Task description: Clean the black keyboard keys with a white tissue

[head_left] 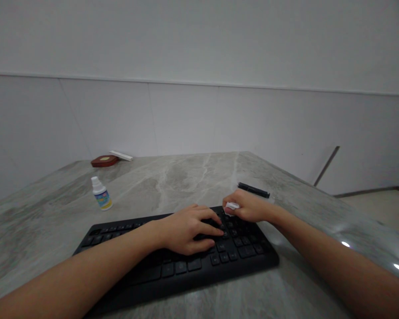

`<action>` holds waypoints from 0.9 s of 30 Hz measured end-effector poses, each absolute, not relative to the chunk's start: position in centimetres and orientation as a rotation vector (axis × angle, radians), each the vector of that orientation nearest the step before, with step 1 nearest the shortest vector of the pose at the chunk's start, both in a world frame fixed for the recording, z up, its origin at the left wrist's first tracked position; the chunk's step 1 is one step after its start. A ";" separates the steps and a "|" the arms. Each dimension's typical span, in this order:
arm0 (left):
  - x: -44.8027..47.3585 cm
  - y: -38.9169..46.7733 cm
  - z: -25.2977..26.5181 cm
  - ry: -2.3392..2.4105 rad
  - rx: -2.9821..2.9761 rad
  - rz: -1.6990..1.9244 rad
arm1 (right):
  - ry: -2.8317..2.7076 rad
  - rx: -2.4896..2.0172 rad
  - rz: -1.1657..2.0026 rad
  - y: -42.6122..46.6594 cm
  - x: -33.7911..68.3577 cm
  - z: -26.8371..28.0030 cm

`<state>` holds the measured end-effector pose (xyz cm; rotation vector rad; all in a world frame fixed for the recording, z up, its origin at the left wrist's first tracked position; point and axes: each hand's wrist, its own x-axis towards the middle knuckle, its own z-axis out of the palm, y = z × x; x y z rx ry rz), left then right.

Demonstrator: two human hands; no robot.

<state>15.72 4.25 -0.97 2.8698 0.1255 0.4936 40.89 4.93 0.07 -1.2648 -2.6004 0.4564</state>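
Note:
A black keyboard (186, 279) lies at a slant on the grey marbled table. Across its middle keys rests my left hand (193, 230), palm down with the fingers spread and nothing in them. Over the top right keys, my right hand (246, 205) is closed around a small white wipe (232, 206), perhaps tissue or cloth, which touches the keyboard or hovers just above it. Just behind that hand lies a narrow black object (253, 190), its kind unclear. My left forearm hides many of the keys on the left side.
A small white bottle (101, 195) with a colourful label stands left of the keyboard. Farther back are a reddish-brown case (104, 161) and a flat white object (121, 155), near the wall (186, 119). The marbled table (182, 177) ends at a right edge, with floor beyond.

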 end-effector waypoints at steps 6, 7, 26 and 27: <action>15.7 4.3 -1.1 0.123 2.860 0.504 | -2.660 -1.154 0.369 4.6 41.2 -0.3; 15.7 4.3 -1.1 0.121 2.857 0.503 | -2.672 -1.141 0.361 4.5 41.2 -0.2; 15.8 4.3 -1.0 0.119 2.865 0.499 | -2.655 -1.314 0.119 3.9 40.0 -0.5; 15.8 4.2 -1.0 0.118 2.862 0.499 | -2.672 -1.284 0.142 3.8 40.1 -0.4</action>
